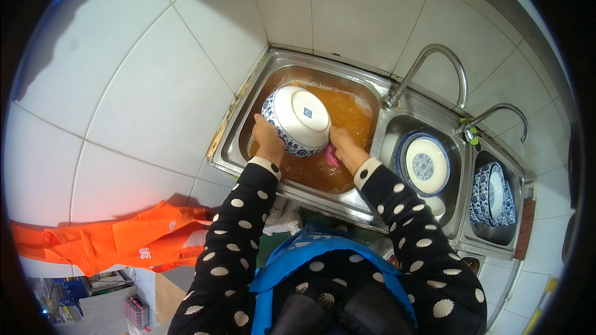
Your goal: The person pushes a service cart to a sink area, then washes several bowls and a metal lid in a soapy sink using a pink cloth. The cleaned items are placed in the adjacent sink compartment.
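Note:
A large white bowl (302, 114) with a blue floral pattern is tilted over the left sink basin (372, 84), its base facing up towards me. My left hand (269, 138) grips its left rim. On the right side, my right hand (347, 146) is at the bowl's edge and holds a pink cloth or scrubber (332, 155), partly hidden by the fingers. Brownish-orange water (351, 107) with some foam lies in the basin under the bowl.
White dishes with blue patterns, a plate (427, 166) on top, fill the middle basin. Stacked patterned bowls (493, 195) stand in the right basin. Two curved faucets (433, 49) (505, 106) rise behind. Tiled walls (363, 14) border the sink; an orange apron-like garment (125, 239) hangs at left.

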The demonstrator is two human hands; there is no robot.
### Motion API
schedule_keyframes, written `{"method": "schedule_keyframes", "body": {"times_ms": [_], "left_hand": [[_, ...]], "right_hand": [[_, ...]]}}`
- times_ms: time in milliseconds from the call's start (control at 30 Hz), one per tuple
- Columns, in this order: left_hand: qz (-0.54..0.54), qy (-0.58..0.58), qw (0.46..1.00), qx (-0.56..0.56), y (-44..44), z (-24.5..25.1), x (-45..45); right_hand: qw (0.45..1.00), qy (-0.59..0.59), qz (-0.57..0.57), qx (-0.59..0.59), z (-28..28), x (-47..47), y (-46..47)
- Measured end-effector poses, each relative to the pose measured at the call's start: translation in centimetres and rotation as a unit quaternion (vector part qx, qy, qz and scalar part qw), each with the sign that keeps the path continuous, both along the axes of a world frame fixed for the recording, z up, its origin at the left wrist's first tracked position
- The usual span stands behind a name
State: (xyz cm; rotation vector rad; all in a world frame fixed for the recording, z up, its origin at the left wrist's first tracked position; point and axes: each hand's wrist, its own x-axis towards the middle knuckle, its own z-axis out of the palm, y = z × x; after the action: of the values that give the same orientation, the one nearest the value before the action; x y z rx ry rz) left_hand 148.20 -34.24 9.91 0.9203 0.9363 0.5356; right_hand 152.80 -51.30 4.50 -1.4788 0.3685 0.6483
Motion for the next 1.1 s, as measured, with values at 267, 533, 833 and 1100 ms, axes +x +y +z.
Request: {"method": "schedule_keyframes", "body": {"times_ms": [267, 533, 833, 1100], "left_hand": [[-0.056, 0.041, 0.887, 0.456, -1.4, -0.2, 0.2], [-0.175, 0.078, 0.782, 0.593, -1.8, 2.7, -2.4], [-0.041, -0.118, 0.976, 0.178, -0.6, 2.6, -1.2], [-0.020, 0.074, 0.905, 0.417, -0.6, 0.1, 0.0]], "right_hand": [[0.896, -0.430, -0.032, -0.105, 6.0, -6.4, 4.4], [0.725, -0.679, 0.013, -0.113, 8.2, 2.3, 5.4], [0.993, 0.040, 0.004, 0.112, 0.7, 1.4, 2.3], [0.947, -0.311, -0.015, -0.078, 2.0, -3.6, 5.6]]}}
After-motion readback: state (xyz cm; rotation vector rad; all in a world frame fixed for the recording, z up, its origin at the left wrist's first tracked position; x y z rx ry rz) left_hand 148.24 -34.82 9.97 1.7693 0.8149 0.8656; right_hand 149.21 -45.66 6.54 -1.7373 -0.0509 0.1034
